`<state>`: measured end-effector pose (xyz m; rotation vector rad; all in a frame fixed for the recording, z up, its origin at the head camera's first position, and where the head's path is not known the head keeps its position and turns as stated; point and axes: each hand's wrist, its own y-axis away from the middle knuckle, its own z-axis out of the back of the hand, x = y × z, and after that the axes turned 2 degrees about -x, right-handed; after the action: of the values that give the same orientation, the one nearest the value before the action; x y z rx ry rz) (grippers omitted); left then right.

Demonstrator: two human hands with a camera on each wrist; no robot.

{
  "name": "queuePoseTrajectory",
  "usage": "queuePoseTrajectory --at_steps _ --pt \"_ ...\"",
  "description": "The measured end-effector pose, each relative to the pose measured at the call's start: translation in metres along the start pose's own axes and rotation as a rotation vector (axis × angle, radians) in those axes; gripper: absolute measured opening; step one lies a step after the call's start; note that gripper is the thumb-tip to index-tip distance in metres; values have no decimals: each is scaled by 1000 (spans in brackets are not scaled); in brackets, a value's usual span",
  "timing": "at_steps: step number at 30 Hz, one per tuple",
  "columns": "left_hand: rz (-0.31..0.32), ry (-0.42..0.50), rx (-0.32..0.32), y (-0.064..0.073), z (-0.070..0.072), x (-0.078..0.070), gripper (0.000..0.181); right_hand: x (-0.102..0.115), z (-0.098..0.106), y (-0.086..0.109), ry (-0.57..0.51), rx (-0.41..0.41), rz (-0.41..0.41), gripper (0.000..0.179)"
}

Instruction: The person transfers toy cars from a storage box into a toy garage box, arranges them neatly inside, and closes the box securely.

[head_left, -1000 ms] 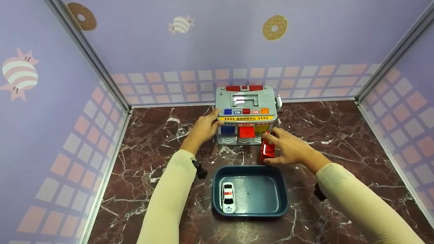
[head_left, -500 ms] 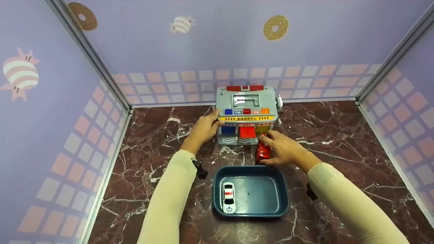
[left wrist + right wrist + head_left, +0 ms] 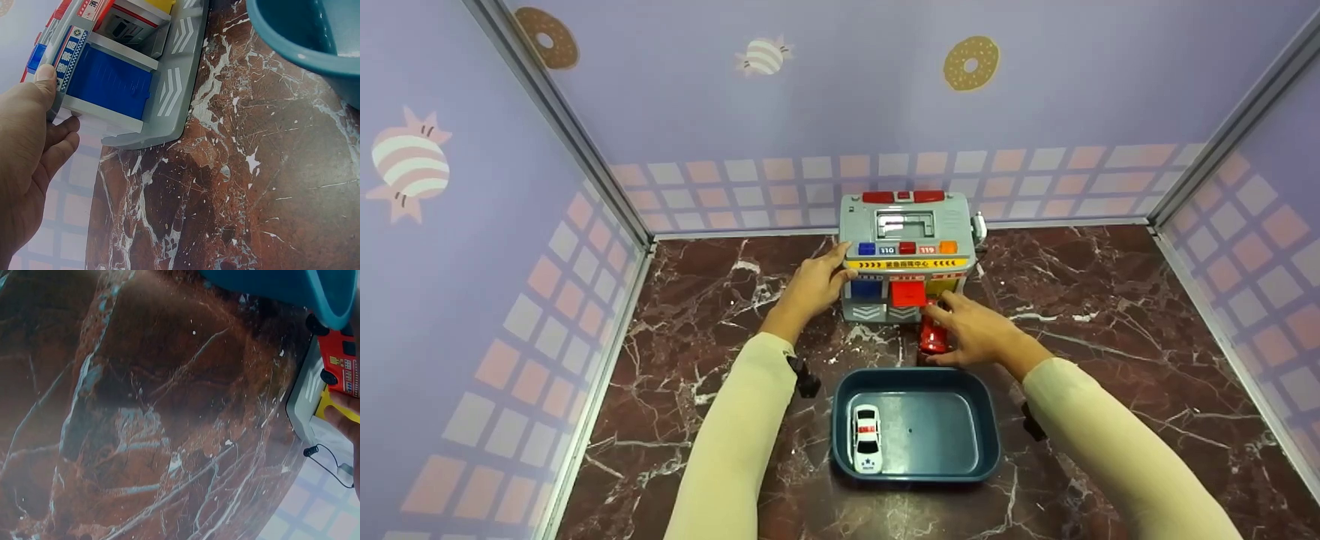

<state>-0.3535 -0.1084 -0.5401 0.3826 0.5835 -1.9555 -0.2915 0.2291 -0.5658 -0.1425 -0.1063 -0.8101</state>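
Note:
A grey toy rescue station (image 3: 858, 221) stands against the back wall, with a blue door (image 3: 107, 79) down, a red door (image 3: 908, 293) swung up in the middle and a yellow door (image 3: 943, 286) on the right. My left hand (image 3: 812, 283) grips its left front corner, thumb on the front and fingers at the side. My right hand (image 3: 979, 330) holds a red toy fire truck (image 3: 934, 337) between thumb and fingers, close in front of the station's right half. In the right wrist view the truck's wheels and printed side show; its far side is hidden.
A dark teal tray (image 3: 915, 478) sits just in front of the truck. Inside it, along the left wall, lies a white toy police car (image 3: 867, 439). Patterned walls enclose the marbled table (image 3: 682, 390). A thin black cable (image 3: 329, 469) lies behind the station.
My right hand has slid left with the fire truck, from in front of the station's right corner toward its middle. The left hand keeps its place on the station.

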Motion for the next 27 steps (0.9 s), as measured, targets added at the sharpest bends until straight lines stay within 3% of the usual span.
queuePoseTrajectory --at_steps 9,27 --pt "-35 -8 -13 2 2 -1 68 3 -10 -10 -6 -25 61 86" --pt "-13 -9 -5 2 1 -2 68 17 -13 -28 -19 76 31 87"
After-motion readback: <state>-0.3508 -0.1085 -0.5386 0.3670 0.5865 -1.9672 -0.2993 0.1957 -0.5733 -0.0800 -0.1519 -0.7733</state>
